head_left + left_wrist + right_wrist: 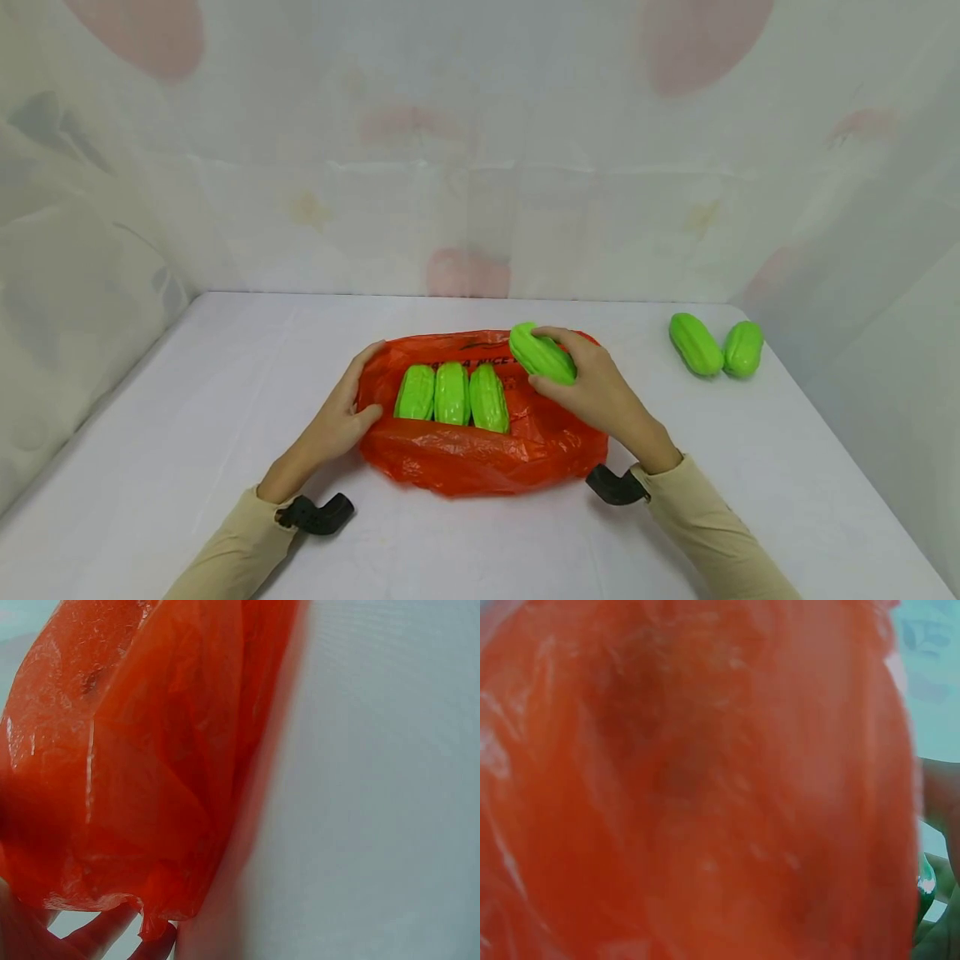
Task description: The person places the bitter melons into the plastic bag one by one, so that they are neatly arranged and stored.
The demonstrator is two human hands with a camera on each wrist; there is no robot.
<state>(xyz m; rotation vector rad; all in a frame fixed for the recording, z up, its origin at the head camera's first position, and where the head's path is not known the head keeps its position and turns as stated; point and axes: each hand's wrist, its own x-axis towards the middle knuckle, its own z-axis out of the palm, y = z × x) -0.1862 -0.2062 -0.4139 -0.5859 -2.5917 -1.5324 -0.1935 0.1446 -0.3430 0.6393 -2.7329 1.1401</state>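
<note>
A red plastic bag (480, 458) lies on the table with its mouth spread towards the back. Inside, three bright green, ribbed, oblong fruits (452, 392) stand side by side in its left half. My left hand (341, 417) grips the bag's left edge, thumb at the front and fingers at the back; the left wrist view shows its fingers (97, 934) by a bunched corner. Over the bag's right half, my right hand (592, 383) holds another green fruit (542, 354) between thumb and fingers, tilted. Red plastic hides most of that hand in the right wrist view.
Two more green fruits, one long (696, 343) and one shorter (743, 349), lie at the table's back right. The white table (187, 400) is bordered by pale patterned sheeting (570, 217) at the back and sides. A black wrist mount (318, 514) sits at each cuff.
</note>
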